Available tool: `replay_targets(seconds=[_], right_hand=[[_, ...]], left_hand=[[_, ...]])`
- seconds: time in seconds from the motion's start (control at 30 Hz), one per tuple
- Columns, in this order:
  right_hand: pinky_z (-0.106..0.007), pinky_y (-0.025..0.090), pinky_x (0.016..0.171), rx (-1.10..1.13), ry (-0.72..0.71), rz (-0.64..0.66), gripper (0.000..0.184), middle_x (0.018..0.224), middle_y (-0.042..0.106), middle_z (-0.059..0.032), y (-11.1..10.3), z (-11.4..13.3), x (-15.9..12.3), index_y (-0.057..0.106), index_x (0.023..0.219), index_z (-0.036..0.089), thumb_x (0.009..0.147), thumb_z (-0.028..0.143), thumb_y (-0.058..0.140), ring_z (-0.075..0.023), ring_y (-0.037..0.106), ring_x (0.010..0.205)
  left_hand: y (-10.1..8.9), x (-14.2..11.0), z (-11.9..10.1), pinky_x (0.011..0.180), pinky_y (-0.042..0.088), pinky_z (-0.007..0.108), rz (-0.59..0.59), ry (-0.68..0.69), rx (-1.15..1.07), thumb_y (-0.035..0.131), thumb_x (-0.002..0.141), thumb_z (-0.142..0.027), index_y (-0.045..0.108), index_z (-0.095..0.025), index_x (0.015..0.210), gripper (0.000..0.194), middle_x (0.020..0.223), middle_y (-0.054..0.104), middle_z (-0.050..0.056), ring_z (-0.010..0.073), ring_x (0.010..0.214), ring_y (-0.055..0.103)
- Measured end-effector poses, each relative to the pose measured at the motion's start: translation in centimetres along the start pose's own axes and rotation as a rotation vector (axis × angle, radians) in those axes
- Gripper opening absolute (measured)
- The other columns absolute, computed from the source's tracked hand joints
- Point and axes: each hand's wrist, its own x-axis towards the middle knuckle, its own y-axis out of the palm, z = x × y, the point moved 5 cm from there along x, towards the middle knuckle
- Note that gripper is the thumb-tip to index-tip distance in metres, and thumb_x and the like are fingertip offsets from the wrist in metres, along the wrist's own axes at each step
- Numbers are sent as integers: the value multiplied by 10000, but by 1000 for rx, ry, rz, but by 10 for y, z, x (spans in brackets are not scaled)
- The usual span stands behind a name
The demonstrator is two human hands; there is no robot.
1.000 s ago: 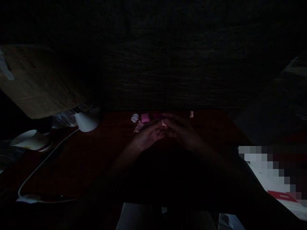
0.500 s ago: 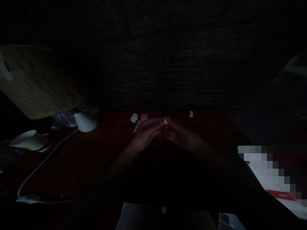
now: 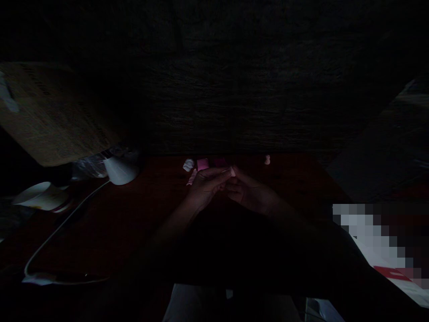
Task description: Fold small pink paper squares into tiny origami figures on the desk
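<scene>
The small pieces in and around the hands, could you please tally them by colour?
White: 1, crumpled lump
Dark magenta: 1, dim piece
Pink, pale to bright: 4, block, strip, rightmost lump, held piece
Total: 6 visible

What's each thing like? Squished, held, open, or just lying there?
Pale pink lump: held in fingers of left hand and right hand
White lump: crumpled, on table
Pink square piece: lying on table
Magenta piece: on table
Cup: open-topped
White cord: curved
Cardboard box: can't tell

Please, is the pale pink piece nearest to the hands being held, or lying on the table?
Held: the pale pink piece shows where the left hand and right hand meet.
</scene>
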Motion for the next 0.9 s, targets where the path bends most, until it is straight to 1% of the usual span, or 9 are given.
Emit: replay_targets(seconds=[0.1, 0.2, 0.3, 0.37, 0.47, 0.67, 0.77, 0.83, 0.9], right_hand=[[-236, 484, 599, 2, 0, -5, 433, 753, 695, 31, -1, 1, 0, 710, 819, 247, 666, 586, 932, -132, 652, 711], [-235, 465, 576, 44, 2, -6, 425, 723, 676, 43, -1, 3, 0, 721, 842, 249, 697, 604, 906, -108, 596, 632], [-216, 458, 576, 71, -10, -10, 414, 723, 663, 63, -1, 4, 0, 730, 863, 255, 671, 554, 942, -85, 570, 612], [-210, 470, 591, 78, -13, -17, 413, 738, 667, 67, -1, 2, 1, 730, 862, 257, 645, 517, 967, -86, 586, 636], [-219, 480, 599, 85, -6, -16, 382, 731, 660, 71, 0, -3, 1, 714, 830, 253, 668, 495, 961, -88, 583, 630], [-218, 481, 589, 153, 31, -26, 393, 704, 661, 71, 5, -6, 1, 694, 782, 242, 638, 465, 984, -92, 606, 627], [-207, 470, 574, 182, 55, -34, 384, 691, 678, 66, 6, -4, -1, 696, 779, 227, 644, 438, 987, -91, 622, 630], [-202, 463, 572, 193, 60, -31, 392, 685, 683, 62, 5, -2, -1, 703, 787, 221, 647, 458, 983, -87, 622, 630], [-195, 452, 565, 200, 64, -17, 421, 686, 685, 63, 5, -2, -2, 716, 805, 221, 621, 482, 991, -81, 614, 629]], left_hand=[[1, 0, 0, 570, 484, 196, -12, 8, -22, 930, 710, -246, 834, -180, 801, 148, 732, 762, 25, 94, 630, 654], [3, 0, -1, 636, 528, 215, -6, 2, -59, 937, 697, -267, 830, -187, 810, 175, 775, 776, 27, 114, 695, 691], [5, -1, 0, 681, 575, 239, 19, 1, -95, 957, 667, -320, 822, -184, 804, 236, 790, 777, 24, 131, 725, 714], [6, -1, 1, 667, 588, 241, 30, 2, -103, 960, 663, -338, 818, -178, 809, 258, 758, 764, 18, 130, 699, 710], [7, -1, 3, 653, 596, 238, 24, 1, -103, 938, 703, -320, 812, -176, 819, 224, 727, 743, 7, 121, 668, 697], [7, -2, 3, 635, 595, 237, 14, 7, -82, 927, 718, -310, 815, -171, 827, 209, 727, 745, 19, 129, 670, 700], [6, 0, 3, 623, 591, 223, -8, 19, -86, 959, 664, -341, 822, -179, 815, 260, 722, 749, 10, 118, 658, 698], [6, 1, 3, 608, 581, 215, -18, 22, -79, 984, 608, -361, 831, -188, 804, 303, 737, 764, 13, 122, 665, 708], [5, 1, 2, 593, 560, 200, -27, 32, -56, 992, 585, -368, 838, -198, 793, 310, 765, 781, 22, 123, 681, 717]])
